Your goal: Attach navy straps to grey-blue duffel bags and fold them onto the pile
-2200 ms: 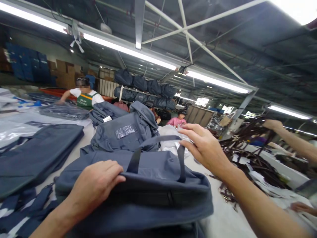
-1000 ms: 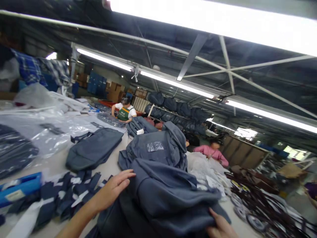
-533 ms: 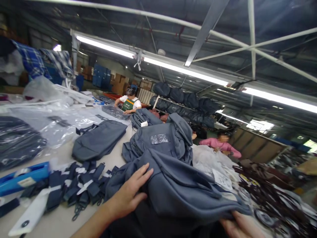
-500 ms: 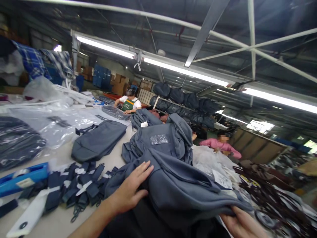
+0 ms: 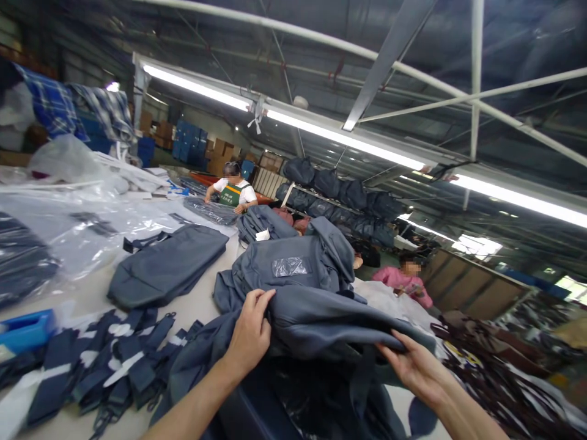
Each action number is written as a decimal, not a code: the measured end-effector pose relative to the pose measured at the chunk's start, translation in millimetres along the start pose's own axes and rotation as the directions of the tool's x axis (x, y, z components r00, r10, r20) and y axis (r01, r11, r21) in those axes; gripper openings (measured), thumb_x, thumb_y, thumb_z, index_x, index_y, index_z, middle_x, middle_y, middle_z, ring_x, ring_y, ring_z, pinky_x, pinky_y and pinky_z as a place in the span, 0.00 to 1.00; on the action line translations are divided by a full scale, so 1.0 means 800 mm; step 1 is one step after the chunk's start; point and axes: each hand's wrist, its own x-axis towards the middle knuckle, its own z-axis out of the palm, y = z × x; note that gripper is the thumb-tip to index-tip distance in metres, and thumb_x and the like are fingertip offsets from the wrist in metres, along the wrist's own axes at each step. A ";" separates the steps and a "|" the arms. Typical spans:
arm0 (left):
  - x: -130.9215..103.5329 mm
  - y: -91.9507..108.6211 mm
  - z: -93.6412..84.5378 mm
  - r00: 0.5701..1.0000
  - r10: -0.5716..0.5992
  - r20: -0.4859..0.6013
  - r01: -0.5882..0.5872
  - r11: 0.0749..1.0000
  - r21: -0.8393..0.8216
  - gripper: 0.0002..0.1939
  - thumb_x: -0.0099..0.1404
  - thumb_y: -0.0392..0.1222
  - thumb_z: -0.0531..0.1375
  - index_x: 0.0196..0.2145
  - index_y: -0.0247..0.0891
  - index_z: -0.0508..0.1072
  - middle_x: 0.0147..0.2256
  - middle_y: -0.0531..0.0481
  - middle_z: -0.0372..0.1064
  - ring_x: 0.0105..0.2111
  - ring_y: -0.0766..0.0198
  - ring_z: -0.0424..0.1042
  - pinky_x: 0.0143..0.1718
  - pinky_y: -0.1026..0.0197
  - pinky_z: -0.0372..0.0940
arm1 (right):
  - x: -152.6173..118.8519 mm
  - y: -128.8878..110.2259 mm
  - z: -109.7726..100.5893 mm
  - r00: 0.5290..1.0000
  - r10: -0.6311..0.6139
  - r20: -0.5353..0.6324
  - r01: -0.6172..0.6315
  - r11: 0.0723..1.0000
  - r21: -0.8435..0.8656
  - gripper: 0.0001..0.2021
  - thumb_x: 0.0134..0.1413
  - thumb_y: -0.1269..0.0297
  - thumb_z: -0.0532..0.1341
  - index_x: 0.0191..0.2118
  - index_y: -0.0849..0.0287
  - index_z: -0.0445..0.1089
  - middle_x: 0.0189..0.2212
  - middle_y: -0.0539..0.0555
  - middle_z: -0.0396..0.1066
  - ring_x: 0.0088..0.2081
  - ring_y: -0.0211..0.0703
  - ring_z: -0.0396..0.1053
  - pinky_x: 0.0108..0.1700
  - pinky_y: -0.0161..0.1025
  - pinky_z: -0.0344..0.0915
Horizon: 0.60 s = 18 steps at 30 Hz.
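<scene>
A dark blue-grey fabric bag [image 5: 330, 324] lies in front of me, its top flap lifted so the dark inside shows. My left hand [image 5: 250, 333] grips the flap's left edge, fingers curled over the fabric. On the right side, my right hand [image 5: 415, 366] pinches the flap's rim between thumb and fingers. Some clear plastic glints inside the bag's opening. Just behind it sits another grey bag [image 5: 257, 260] with a clear plastic window on top. To the left of my left hand lie several folded straps [image 5: 128, 360] tied with white bands.
A flat grey bag [image 5: 169, 263] lies left on the table, near clear plastic sheeting [image 5: 92, 214]. A blue holder [image 5: 30, 330] sits at the left edge. Dark brown straps [image 5: 499, 379] are heaped at right. Two people work across the table, one in a green apron [image 5: 230, 194], one in pink.
Both hands have raised the bag's flap, and the opening now faces me. My right hand has moved up and left with the rim. The view has shifted slightly.
</scene>
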 end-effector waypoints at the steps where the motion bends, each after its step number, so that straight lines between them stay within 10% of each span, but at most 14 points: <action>1: -0.001 0.002 -0.001 0.999 0.035 -0.020 -0.034 0.999 0.005 0.29 0.56 0.23 0.47 0.55 0.36 0.64 0.54 0.38 0.61 0.57 0.54 0.64 0.62 0.45 0.60 | -0.002 -0.002 0.001 0.999 0.021 -0.025 -0.022 0.999 -0.036 0.10 0.60 0.67 0.60 0.47 0.58 0.65 0.26 0.51 0.74 0.25 0.43 0.77 0.28 0.34 0.78; 4: -0.006 0.005 -0.007 0.991 0.136 0.016 -0.136 0.991 -0.001 0.24 0.56 0.23 0.49 0.47 0.39 0.65 0.51 0.41 0.61 0.51 0.56 0.68 0.50 0.53 0.70 | -0.013 -0.007 -0.005 0.995 -0.093 -0.042 0.066 0.898 -0.436 0.11 0.53 0.59 0.67 0.37 0.58 0.68 0.22 0.53 0.72 0.23 0.46 0.76 0.24 0.37 0.76; 9: -0.005 0.000 -0.002 0.962 0.249 0.109 -0.264 0.953 0.150 0.29 0.59 0.30 0.59 0.57 0.38 0.59 0.60 0.34 0.55 0.61 0.44 0.58 0.59 0.39 0.61 | -0.052 -0.007 -0.003 0.829 -0.530 0.180 0.364 0.267 -0.892 0.15 0.47 0.46 0.66 0.23 0.51 0.67 0.16 0.52 0.65 0.23 0.51 0.72 0.25 0.44 0.72; 13: -0.001 0.004 0.001 0.931 0.324 0.168 -0.355 0.909 0.216 0.25 0.61 0.35 0.62 0.55 0.39 0.62 0.59 0.34 0.61 0.59 0.43 0.61 0.60 0.36 0.58 | -0.088 0.021 0.027 0.345 -0.546 0.763 0.597 -0.500 -0.628 0.19 0.48 0.44 0.65 0.40 0.52 0.73 0.38 0.59 0.75 0.40 0.57 0.74 0.40 0.49 0.72; 15: 0.000 0.015 -0.004 0.878 0.398 0.265 -0.448 0.878 0.167 0.32 0.60 0.44 0.66 0.59 0.40 0.60 0.62 0.35 0.57 0.62 0.41 0.58 0.63 0.34 0.54 | -0.095 0.041 0.040 0.152 -0.458 0.876 0.571 -0.682 -0.456 0.16 0.55 0.48 0.61 0.39 0.55 0.73 0.38 0.59 0.74 0.36 0.51 0.74 0.36 0.43 0.71; 18: 0.006 0.045 -0.010 0.870 0.361 0.336 -0.424 0.895 0.136 0.41 0.61 0.56 0.64 0.65 0.41 0.53 0.66 0.35 0.51 0.65 0.41 0.53 0.64 0.35 0.51 | -0.095 0.065 0.049 0.004 -0.419 0.908 0.488 -0.791 -0.368 0.15 0.66 0.63 0.49 0.36 0.57 0.72 0.29 0.54 0.73 0.25 0.42 0.69 0.27 0.38 0.63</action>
